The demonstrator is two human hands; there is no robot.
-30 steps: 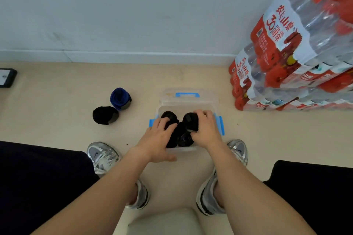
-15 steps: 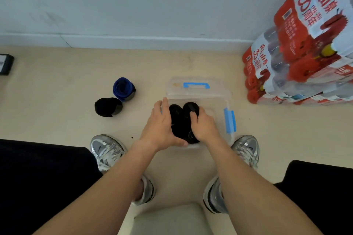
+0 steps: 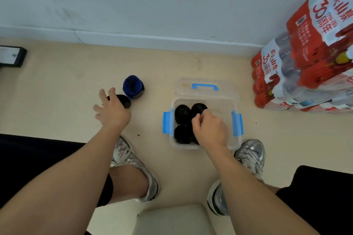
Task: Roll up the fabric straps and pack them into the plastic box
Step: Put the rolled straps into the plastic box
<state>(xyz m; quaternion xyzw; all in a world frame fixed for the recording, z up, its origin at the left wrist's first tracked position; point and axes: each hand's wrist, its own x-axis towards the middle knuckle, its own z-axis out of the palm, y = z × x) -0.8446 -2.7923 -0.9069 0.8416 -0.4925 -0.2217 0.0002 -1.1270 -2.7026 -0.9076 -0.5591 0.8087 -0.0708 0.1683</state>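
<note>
A clear plastic box [image 3: 235, 139] with blue side clips sits on the floor between my feet. Its clear lid [image 3: 205, 87] with a blue handle lies just behind it. Several rolled black straps [image 3: 182, 114] fill the box's left half. My right hand [image 3: 209, 129] is over the box, fingers curled on the rolls. My left hand [image 3: 111, 110] is spread open over a black rolled strap [image 3: 125, 100] on the floor to the left. A blue rolled strap [image 3: 132, 87] stands beside that one.
Shrink-wrapped packs of water bottles [image 3: 309, 66] are stacked at the right against the wall. A black-framed flat object [image 3: 11, 56] lies at the far left. My silver shoes [image 3: 131, 166] flank the box, and a pale seat edge [image 3: 172, 219] is below.
My left hand has left the box and swung left to the black roll on the floor. My right hand stays on the rolls in the box.
</note>
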